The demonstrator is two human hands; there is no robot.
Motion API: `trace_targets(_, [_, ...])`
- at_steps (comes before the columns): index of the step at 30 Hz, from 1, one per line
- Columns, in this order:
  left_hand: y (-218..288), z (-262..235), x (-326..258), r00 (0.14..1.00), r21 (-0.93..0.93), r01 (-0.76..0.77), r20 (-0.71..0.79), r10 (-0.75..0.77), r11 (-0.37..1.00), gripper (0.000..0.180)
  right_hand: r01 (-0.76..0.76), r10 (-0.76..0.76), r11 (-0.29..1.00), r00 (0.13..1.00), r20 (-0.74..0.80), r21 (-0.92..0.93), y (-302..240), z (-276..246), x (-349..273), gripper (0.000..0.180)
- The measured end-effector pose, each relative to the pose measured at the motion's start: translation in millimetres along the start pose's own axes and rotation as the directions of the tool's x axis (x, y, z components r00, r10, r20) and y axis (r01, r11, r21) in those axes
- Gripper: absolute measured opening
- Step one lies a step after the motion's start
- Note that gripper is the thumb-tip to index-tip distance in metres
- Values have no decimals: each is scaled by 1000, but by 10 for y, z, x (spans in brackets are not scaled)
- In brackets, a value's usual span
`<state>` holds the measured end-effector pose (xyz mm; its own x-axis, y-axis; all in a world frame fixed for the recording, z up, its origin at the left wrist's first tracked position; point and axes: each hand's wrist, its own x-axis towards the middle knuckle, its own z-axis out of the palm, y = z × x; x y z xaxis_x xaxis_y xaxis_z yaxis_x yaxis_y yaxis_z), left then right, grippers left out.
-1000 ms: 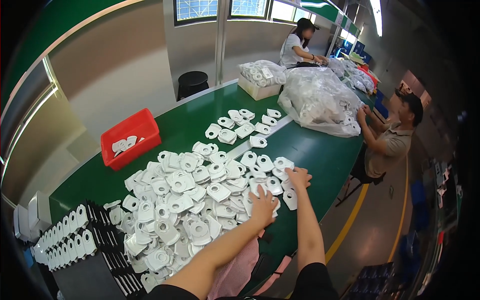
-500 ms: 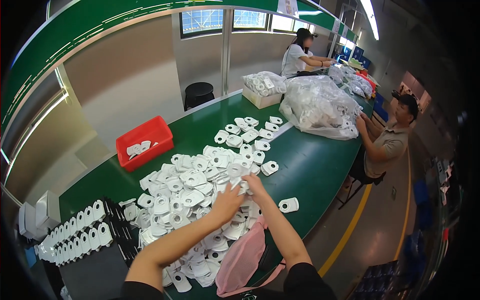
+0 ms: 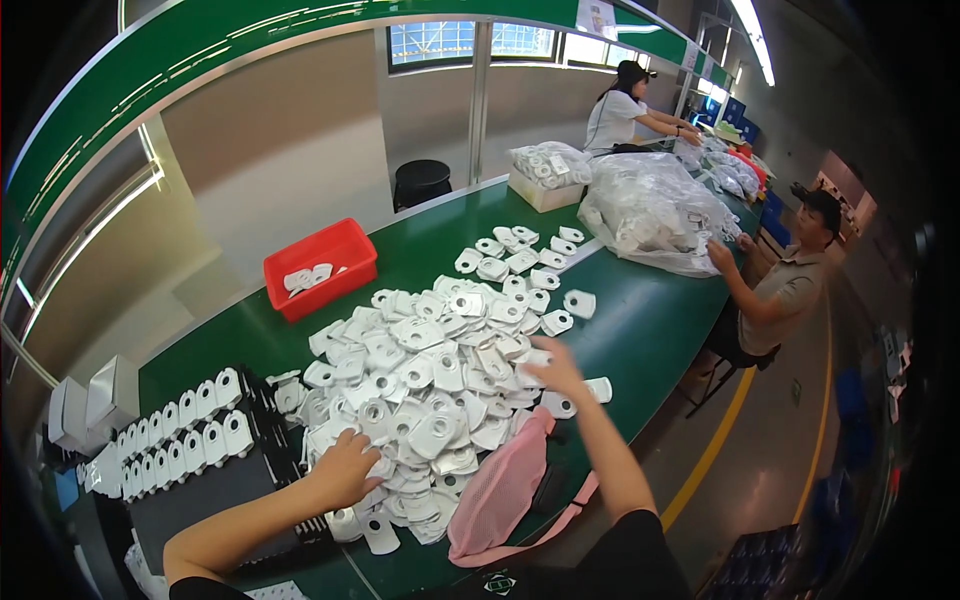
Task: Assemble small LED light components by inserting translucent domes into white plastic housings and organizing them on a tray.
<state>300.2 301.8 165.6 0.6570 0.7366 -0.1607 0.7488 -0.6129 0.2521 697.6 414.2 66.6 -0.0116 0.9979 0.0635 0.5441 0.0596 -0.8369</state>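
Observation:
A wide heap of white plastic parts (image 3: 435,365), flat and rounded with a round hole in each, lies on the green table. At the heap's near left side my left hand (image 3: 345,468) rests against the parts, fingers apart, gripping none that I can see. My right hand (image 3: 560,370) is on the right edge of the heap, fingers stretched toward the parts and slightly blurred. A pink mesh bag (image 3: 505,485) with a strap lies between my forearms, against the heap.
Rows of similar parts stand on a black tray (image 3: 215,510) at left. A red bin (image 3: 322,275) holds a few parts. Farther off are a large clear plastic bag (image 3: 650,205) and a bagged box (image 3: 545,190). One person (image 3: 785,290) sits at right; another (image 3: 625,115) works at the far end.
My hands have parted: the left came back toward the heap's near left side, the right moved to its right edge. Some parts shifted rightward. The view has turned slightly.

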Motion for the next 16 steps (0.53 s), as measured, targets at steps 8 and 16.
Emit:
trace_targets(8, [197,-11,-900,981,-201,-94,151,125,975,45,-514,510,795,854,-102,-323,877,-585,-659,102])
trace_targets(16, [531,69,-1312,970,-273,-82,201,140,959,48,-522,484,827,850,206,208,715,61,-407,81])
